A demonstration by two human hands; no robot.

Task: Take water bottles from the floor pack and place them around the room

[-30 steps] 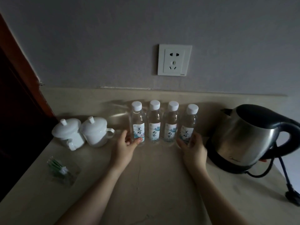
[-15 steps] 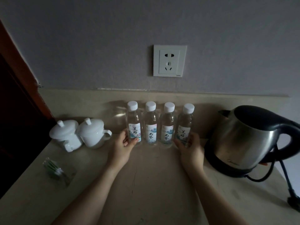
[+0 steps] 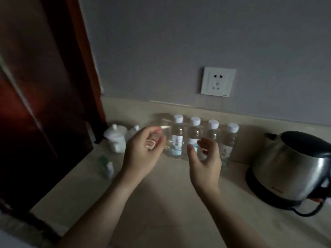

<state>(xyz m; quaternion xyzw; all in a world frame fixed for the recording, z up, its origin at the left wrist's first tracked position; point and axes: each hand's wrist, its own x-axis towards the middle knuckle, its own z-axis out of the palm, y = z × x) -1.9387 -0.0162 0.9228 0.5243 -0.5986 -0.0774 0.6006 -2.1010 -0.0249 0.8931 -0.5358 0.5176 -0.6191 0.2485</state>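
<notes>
Bottles (image 3: 195,138) — four clear plastic cylinders, white ribbed caps — stand on the smooth beige table (image 3: 161,203); left hand (image 3: 143,153) and right hand (image 3: 204,161) hover empty, each grip loosely spread.

Bare table (image 3: 161,203) open in front, four bottles (image 3: 194,138) lined along the back wall, kettle (image 3: 293,174) blocking the right, lidded cups (image 3: 116,138) and dark wooden panel (image 3: 44,104) closing the left

Four water bottles (image 3: 176,138), two lidded cups (image 3: 116,138), one kettle (image 3: 293,174), one socket (image 3: 217,81).
</notes>
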